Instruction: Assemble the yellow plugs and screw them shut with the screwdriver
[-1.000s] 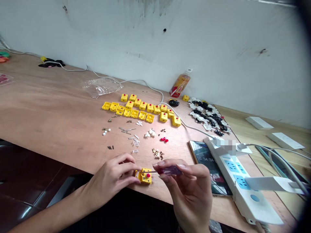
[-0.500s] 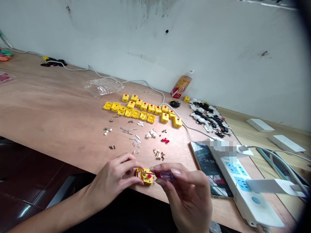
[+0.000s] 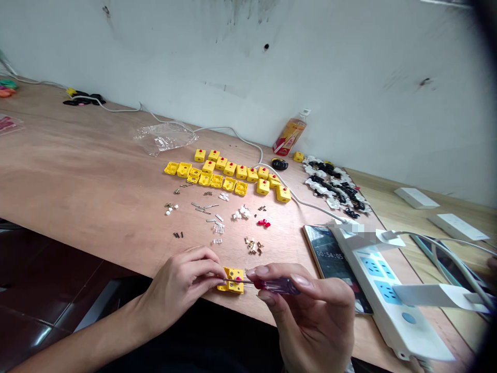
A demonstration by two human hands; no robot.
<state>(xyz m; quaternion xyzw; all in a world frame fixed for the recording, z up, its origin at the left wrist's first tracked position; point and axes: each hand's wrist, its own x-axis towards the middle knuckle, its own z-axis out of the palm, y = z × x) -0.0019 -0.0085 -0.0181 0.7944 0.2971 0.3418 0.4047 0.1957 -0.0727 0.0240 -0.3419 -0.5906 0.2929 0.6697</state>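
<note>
Apparent step: screwdriver work at yellow, boxy, red-buttoned plastic housing (image 3: 233, 287), near edge of brown wooden surface (image 3: 116, 207). Right hand (image 3: 316, 305) pinches translucent purple-handled screwdriver (image 3: 281, 285), thin shaft over housing. Left hand (image 3: 188, 274): fingertips pressed together at shaft tip; contents hidden. Next move likely calls for steady tip alignment. Beyond: shiny brass-coloured metal clips (image 3: 253, 246).

Behind the far edge of my wooden table (image 3: 97, 176): pale, stained wall (image 3: 163, 62). Below its near edge I see dark, glossy floor tiles (image 3: 34, 305).
</note>
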